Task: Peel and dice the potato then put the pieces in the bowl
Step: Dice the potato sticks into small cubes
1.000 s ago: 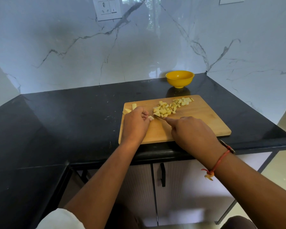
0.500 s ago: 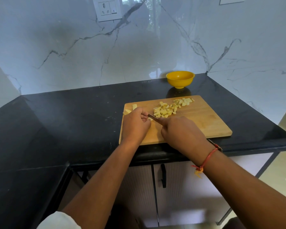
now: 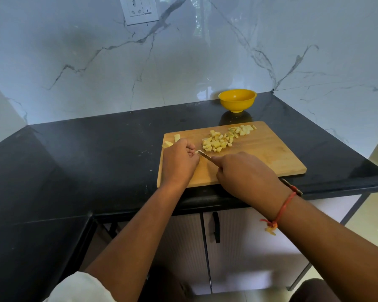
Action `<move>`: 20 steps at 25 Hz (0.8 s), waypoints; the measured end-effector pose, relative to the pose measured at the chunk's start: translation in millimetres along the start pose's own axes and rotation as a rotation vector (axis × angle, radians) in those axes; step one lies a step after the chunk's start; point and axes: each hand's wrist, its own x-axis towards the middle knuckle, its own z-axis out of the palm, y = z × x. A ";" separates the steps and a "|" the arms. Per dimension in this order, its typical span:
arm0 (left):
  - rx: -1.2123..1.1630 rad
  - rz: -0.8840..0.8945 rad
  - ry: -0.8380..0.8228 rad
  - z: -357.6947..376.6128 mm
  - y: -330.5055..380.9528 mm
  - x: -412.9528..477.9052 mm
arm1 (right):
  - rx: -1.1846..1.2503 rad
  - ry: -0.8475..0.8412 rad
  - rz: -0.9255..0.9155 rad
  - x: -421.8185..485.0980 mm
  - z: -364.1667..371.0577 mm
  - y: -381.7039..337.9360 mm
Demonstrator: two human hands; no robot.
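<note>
A wooden cutting board [image 3: 271, 153] lies on the black counter. A pile of diced potato [image 3: 220, 141] spreads across its far middle. Two uncut potato strips [image 3: 172, 141] lie at the board's far left corner. My left hand [image 3: 179, 162] curls over a small potato piece [image 3: 198, 151] on the board's left part, mostly hiding it. My right hand [image 3: 247, 175] grips a knife [image 3: 204, 155], forefinger along its back, with the blade tip at that piece. The yellow bowl [image 3: 237, 100] stands beyond the board near the wall, with nothing visible in it.
The black counter [image 3: 96, 162] wraps round in an L to the left. A marble wall with a socket plate [image 3: 140, 9] rises behind. The counter's front edge runs just under my wrists, with cabinet doors [image 3: 244, 247] below.
My right hand with the knife has moved left toward my left hand, then shifted a little; the blade now meets the piece at my left fingertips. My left hand has stayed put.
</note>
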 end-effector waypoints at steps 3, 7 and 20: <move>0.008 0.003 -0.003 0.8 -1.6 0.2 | -0.076 0.022 0.012 -13.0 -3.6 8.6; 0.023 0.019 0.004 1.4 -1.6 -1.0 | -0.059 0.224 0.010 -20.0 -7.7 20.4; 0.031 -0.001 -0.103 12.0 15.5 20.5 | 0.274 0.479 0.133 29.6 21.4 41.8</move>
